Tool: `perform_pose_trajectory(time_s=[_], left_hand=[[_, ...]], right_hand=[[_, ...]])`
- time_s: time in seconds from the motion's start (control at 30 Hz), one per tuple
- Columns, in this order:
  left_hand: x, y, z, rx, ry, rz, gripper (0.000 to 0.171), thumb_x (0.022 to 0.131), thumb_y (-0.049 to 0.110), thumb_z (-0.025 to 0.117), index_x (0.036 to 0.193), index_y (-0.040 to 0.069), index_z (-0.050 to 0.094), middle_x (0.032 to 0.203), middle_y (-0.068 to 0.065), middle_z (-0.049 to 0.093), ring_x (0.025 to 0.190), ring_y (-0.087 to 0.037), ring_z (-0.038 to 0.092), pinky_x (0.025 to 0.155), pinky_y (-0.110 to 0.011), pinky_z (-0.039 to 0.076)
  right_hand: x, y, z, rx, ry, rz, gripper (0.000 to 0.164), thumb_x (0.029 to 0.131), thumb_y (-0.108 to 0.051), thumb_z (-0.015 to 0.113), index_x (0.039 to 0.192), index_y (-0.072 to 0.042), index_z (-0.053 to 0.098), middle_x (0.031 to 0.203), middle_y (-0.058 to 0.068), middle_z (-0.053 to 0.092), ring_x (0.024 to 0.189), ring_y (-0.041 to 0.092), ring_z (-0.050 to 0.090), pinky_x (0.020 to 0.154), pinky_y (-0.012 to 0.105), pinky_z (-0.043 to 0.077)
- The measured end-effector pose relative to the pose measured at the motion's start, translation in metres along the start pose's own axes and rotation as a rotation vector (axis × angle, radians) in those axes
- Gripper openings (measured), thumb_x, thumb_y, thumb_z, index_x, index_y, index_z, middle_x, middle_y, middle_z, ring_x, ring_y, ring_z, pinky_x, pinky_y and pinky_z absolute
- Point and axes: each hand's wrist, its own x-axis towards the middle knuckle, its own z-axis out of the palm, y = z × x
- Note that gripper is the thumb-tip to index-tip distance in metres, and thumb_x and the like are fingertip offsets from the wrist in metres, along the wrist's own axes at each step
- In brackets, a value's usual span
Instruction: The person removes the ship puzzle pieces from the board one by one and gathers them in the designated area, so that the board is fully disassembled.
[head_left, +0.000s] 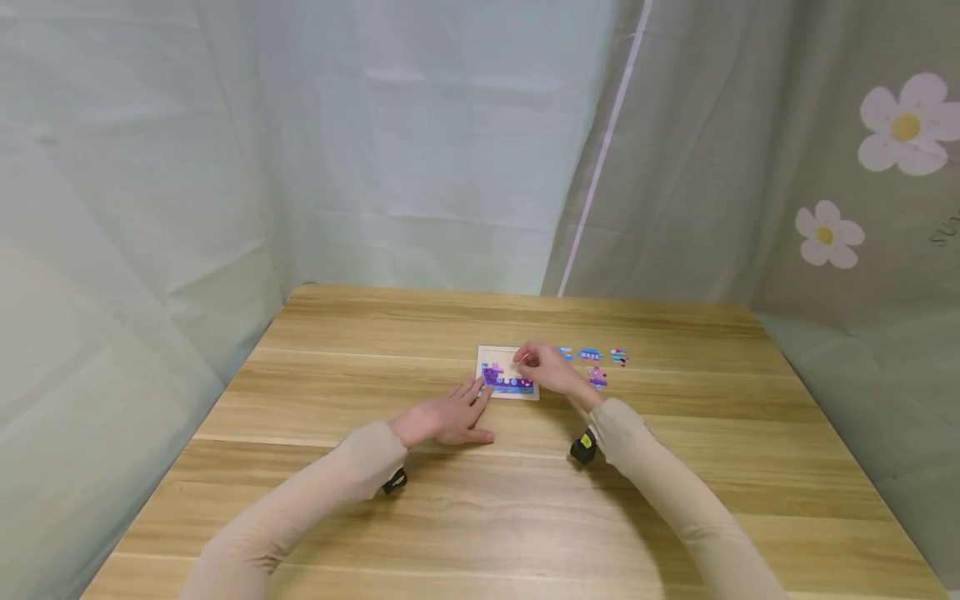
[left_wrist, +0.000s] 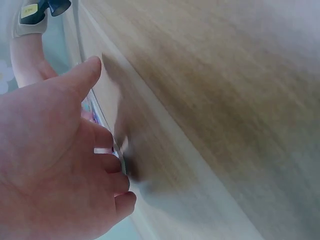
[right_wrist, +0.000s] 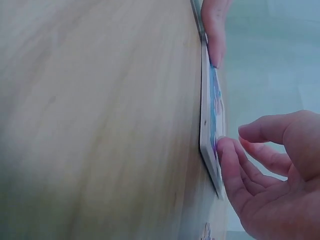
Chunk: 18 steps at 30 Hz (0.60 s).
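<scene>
A small puzzle board with a pale frame lies flat on the table, its lower part filled with purple and blue picture pieces. Across its lower left corner rest the fingertips of my left hand, fingers extended and thumb spread out to the side. My right hand hovers over the board's right side with fingers loosely bent. In the right wrist view, its thumb stands apart from the fingers, one fingertip is right at the board's surface, and no piece shows between them.
To the right of the board lie several loose puzzle pieces, among them a blue one, a multicoloured one and a purple one. The wooden table is bordered by hanging curtains at the back and sides.
</scene>
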Motion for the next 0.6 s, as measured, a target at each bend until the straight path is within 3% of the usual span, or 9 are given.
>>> perform_pose_trajectory(time_s=[0.17,0.43,0.6], left_hand=[[0.0,0.001,-0.001,0.001,-0.019,0.0,0.086,0.097,0.056,0.043,0.154,0.0,0.01,0.161,-0.023,0.002,0.15,-0.036,0.007,0.122,-0.044,0.015],[0.0,0.001,0.0,0.01,-0.028,0.0,0.085,0.098,0.055,0.043,0.154,0.0,0.011,0.161,-0.023,0.002,0.15,-0.036,0.007,0.122,-0.044,0.016],[0.0,0.0,0.001,0.015,-0.023,0.005,0.085,0.098,0.055,0.043,0.154,0.0,0.01,0.161,-0.023,0.001,0.15,-0.036,0.006,0.122,-0.044,0.017]], right_hand=[[0.003,-0.007,0.002,-0.062,-0.003,0.02,0.018,0.091,-0.009,0.062,0.107,-0.002,0.065,0.103,0.013,0.069,0.093,0.022,0.065,0.083,0.034,0.054],[0.013,-0.011,0.013,-0.08,-0.06,-0.001,0.025,0.087,-0.009,0.069,0.11,0.001,0.066,0.099,0.012,0.07,0.09,0.019,0.066,0.08,0.028,0.055],[0.016,-0.016,0.018,-0.1,-0.072,-0.014,0.029,0.085,-0.012,0.073,0.11,0.001,0.065,0.099,0.013,0.07,0.092,0.022,0.065,0.084,0.031,0.054]])
